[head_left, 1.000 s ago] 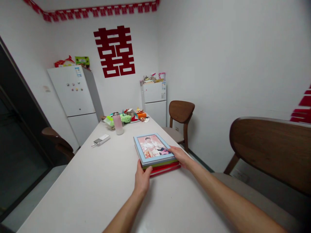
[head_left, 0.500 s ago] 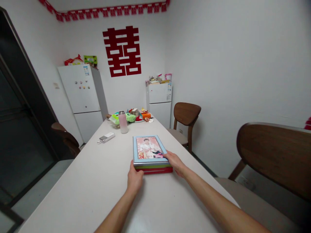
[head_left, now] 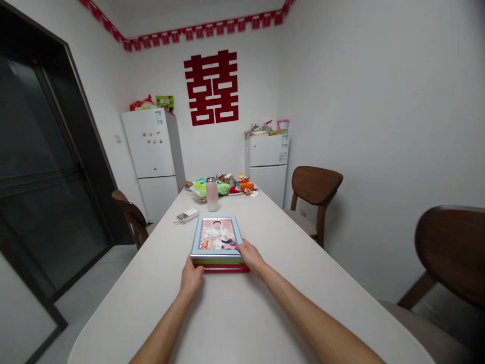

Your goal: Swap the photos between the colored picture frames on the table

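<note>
A stack of picture frames lies on the white table [head_left: 220, 313] in front of me. On top is a light blue picture frame [head_left: 217, 235] holding a photo of a person. Green and red edges [head_left: 227, 269] of other frames show beneath it, the red one sticking out a little to the right. My left hand [head_left: 191, 275] grips the stack's near left corner, thumb at the front and fingers mostly hidden behind the side. At the near right side, my right hand [head_left: 250, 257] is closed on the frames, its thumb over the top frame's border.
Beyond the stack stand a pink bottle [head_left: 212, 194] and a small grey-and-white device [head_left: 187, 216]. Green packets [head_left: 223, 189] and an orange box [head_left: 247, 186] crowd the far end. Wooden chairs [head_left: 317, 186] flank the table; two white refrigerators [head_left: 149, 146] stand behind.
Both hands have shifted the stack of frames to the left across the table, nearer in line with the bottle. My view has turned left, and both hands keep their hold.
</note>
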`<state>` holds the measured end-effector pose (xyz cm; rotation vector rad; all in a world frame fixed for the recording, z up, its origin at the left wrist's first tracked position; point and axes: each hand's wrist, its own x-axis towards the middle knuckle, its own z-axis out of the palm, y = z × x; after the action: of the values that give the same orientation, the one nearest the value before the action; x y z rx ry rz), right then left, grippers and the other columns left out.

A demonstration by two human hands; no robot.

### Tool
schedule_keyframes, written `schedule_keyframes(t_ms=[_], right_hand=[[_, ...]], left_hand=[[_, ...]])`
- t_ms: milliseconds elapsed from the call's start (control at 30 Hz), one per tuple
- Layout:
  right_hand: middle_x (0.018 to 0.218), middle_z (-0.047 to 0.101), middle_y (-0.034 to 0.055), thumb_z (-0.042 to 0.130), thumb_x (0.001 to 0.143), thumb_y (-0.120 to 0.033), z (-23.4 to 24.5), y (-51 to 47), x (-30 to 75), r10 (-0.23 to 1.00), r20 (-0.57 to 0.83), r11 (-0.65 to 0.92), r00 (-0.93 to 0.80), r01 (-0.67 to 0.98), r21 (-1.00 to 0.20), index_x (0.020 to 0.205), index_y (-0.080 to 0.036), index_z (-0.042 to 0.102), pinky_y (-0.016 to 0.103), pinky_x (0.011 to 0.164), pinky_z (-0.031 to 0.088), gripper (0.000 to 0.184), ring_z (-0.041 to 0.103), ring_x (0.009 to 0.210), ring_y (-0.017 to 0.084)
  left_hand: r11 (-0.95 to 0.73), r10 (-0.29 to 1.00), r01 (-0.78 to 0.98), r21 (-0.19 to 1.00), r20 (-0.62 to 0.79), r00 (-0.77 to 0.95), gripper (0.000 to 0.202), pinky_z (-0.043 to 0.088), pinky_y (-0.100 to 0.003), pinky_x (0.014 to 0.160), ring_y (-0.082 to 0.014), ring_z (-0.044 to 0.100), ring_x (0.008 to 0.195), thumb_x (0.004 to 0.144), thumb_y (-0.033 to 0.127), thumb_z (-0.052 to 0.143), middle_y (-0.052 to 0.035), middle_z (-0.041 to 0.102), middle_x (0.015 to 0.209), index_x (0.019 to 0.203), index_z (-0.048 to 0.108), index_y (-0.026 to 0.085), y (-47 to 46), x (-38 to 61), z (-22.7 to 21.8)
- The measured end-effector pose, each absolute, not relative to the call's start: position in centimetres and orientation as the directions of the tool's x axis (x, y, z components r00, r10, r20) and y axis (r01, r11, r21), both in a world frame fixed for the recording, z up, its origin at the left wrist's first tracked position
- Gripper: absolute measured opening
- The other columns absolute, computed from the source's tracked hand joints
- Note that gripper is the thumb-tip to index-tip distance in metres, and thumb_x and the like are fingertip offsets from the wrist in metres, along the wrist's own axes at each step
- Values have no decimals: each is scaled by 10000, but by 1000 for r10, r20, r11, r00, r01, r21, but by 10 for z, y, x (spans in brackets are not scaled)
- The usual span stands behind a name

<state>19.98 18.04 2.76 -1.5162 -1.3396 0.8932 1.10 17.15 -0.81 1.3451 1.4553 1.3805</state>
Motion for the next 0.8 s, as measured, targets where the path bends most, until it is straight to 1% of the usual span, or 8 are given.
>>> schedule_keyframes(t_ms=[100,200,267,367,433,500,600,800], right_hand=[[890,629,58,395,705,-338,33,180,206,975,67,-10,214,342,-940,1042,-167,537,259,704,386,404,543,832,189],[888,602,92,380,710,-333,46,178,213,950,103,2,295,325,-946,1176,-104,427,266,693,386,522,534,804,181],[779,585,47,392,697,-292,61,173,209,941,134,32,312,310,-950,1262,-116,304,250,630,391,598,524,683,148],[549,447,-70,403,674,-226,94,152,189,935,246,188,254,232,-954,1312,-220,162,203,499,356,682,413,475,88],[502,372,-90,424,661,-205,118,130,172,863,468,485,191,-57,-872,1307,-242,167,192,440,310,696,323,422,73],[495,355,-92,423,649,-173,137,108,160,810,569,585,139,-253,-771,1294,-283,193,189,432,298,693,293,424,69],[507,369,-85,414,639,-144,150,86,154,798,593,587,110,-365,-723,1270,-316,249,194,447,307,675,299,446,71],[499,379,-90,456,630,-144,134,85,159,849,525,500,65,-421,-756,1241,-281,312,191,445,300,643,329,447,63]], left_hand=[[-132,962,151,980,163,-220,213,444,-372,741,-168,544,851,815,269,476,-50,539,1012,990,506,151,165,3,-1],[-156,936,101,983,180,-304,270,414,-331,769,-154,540,834,769,163,520,-38,551,930,1036,477,170,158,-9,17],[-192,914,75,978,206,-350,429,385,-291,783,-133,539,777,709,79,532,0,550,789,1110,421,180,152,-9,38],[-290,919,23,957,285,-271,549,403,-243,684,-96,510,597,666,108,541,75,481,592,1179,368,201,139,9,83],[-342,927,-30,939,332,-173,626,401,-208,604,-69,469,511,638,120,549,97,464,562,1211,334,255,126,30,115],[-409,905,-229,883,425,22,707,378,-186,533,-55,424,461,625,129,542,104,451,549,1255,256,272,112,51,140],[-381,832,-470,796,517,201,764,361,-179,513,-54,406,468,596,111,539,105,443,542,1273,219,264,95,69,157],[-295,868,-511,807,451,210,763,367,-191,530,-62,438,494,579,103,578,108,467,544,1250,247,256,90,69,140]])
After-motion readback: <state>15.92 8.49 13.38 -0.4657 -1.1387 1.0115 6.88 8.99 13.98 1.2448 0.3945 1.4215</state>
